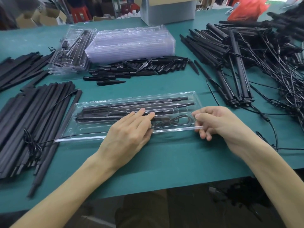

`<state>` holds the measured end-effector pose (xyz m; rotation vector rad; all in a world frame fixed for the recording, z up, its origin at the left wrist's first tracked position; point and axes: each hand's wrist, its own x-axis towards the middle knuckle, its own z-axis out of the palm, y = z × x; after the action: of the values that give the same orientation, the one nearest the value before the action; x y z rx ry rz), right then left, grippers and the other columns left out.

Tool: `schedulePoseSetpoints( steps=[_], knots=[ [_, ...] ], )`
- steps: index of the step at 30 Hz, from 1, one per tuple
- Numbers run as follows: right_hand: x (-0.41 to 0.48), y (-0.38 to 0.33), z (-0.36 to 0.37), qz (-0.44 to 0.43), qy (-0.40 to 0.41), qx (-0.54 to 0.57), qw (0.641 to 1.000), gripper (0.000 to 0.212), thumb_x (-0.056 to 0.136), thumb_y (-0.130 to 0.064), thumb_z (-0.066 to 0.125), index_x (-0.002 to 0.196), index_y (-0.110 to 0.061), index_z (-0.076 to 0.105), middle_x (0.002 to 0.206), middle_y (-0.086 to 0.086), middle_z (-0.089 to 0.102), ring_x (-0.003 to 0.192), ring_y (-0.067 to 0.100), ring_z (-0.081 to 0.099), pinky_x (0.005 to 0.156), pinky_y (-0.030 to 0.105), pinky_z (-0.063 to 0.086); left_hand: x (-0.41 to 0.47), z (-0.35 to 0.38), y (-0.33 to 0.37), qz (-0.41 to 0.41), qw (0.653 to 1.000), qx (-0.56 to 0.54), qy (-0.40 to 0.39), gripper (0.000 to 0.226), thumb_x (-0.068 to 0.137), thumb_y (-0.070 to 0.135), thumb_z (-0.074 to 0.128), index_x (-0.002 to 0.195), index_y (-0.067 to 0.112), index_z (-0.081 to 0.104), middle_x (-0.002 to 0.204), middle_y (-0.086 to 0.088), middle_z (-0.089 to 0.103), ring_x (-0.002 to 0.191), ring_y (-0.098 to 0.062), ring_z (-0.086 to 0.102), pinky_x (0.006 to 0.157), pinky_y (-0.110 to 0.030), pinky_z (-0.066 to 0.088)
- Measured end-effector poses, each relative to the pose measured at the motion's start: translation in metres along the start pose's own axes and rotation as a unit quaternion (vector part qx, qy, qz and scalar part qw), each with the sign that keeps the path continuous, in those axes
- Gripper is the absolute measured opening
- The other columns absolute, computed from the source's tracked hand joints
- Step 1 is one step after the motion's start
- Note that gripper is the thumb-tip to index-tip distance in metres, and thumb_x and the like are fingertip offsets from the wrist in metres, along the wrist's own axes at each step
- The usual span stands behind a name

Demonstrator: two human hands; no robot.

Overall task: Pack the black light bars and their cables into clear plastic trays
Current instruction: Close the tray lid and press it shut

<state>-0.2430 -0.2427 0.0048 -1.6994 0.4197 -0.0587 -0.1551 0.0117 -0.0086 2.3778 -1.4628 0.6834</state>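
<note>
Tray [92, 134] lies between bar piles left [31, 116] and right [233, 66].

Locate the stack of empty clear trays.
Head view, far centre of the teal table: the stack of empty clear trays sits behind the pile of black spikes, right of the packed trays, before the grey box.

One wide-angle view from the person's head, facing forward and tilted down over the table [164, 162]; it sits close, so the tray [177, 129] fills the middle; the table's near edge runs low; a box [169, 12] at the far end reaches the top.
</note>
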Motion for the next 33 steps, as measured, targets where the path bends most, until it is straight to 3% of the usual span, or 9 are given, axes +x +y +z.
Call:
schedulePoseSetpoints(
  steps=[13,21,29,33],
  knots=[
    [-0.0017,-0.0004,-0.0016,-0.009,-0.011,0.011,1.0,0.014,0.1,-0.01,0.057,0.1,0.002,0.063,0.067,0.01,0.065,0.05,0.02,0.054,0.042,0.022,0.045,-0.0004,0.0025,-0.0002,-0.002,1.0,0.002,0.016,0.009,0.091,0.003,0.07,0.098,-0.002,0.07,0.123,-0.011,0.071,0.124,-0.033,0.061,0.095,-0.05,0.056],
    [0.0017,-0.0023,-0.0038,0.022,-0.023,-0.002,0.999,0.017,0.098,-0.011,0.061,0.096,0.006,0.062,0.066,0.015,0.067,0.044,0.016,0.052,0.038,0.023,0.043,-0.0008,0.005,-0.0011,-0.014,1.0,0.005,0.026,0.028,0.088,0.002,0.072,0.116,-0.003,0.07,0.109,-0.01,0.075,0.122,-0.032,0.063,0.095,-0.05,0.056],
    [0.0035,-0.0019,-0.0023,0.024,-0.017,-0.017,0.999,0.016,0.098,-0.009,0.06,0.086,0.002,0.061,0.061,0.011,0.064,0.042,0.015,0.053,0.037,0.023,0.043,-0.0017,0.0089,-0.0023,-0.008,0.999,0.007,0.041,0.029,0.088,0.001,0.072,0.116,-0.003,0.069,0.106,-0.011,0.075,0.12,-0.032,0.064,0.093,-0.051,0.057],
    [0.0072,-0.0031,-0.0051,0.038,-0.029,-0.032,0.998,0.02,0.096,-0.009,0.062,0.087,0.009,0.065,0.064,0.015,0.068,0.045,0.016,0.057,0.04,0.022,0.046,-0.0004,0.008,-0.0031,-0.02,0.999,-0.002,0.041,0.032,0.086,-0.001,0.073,0.118,-0.004,0.069,0.098,-0.009,0.075,0.12,-0.033,0.064,0.093,-0.052,0.057]
  ],
)
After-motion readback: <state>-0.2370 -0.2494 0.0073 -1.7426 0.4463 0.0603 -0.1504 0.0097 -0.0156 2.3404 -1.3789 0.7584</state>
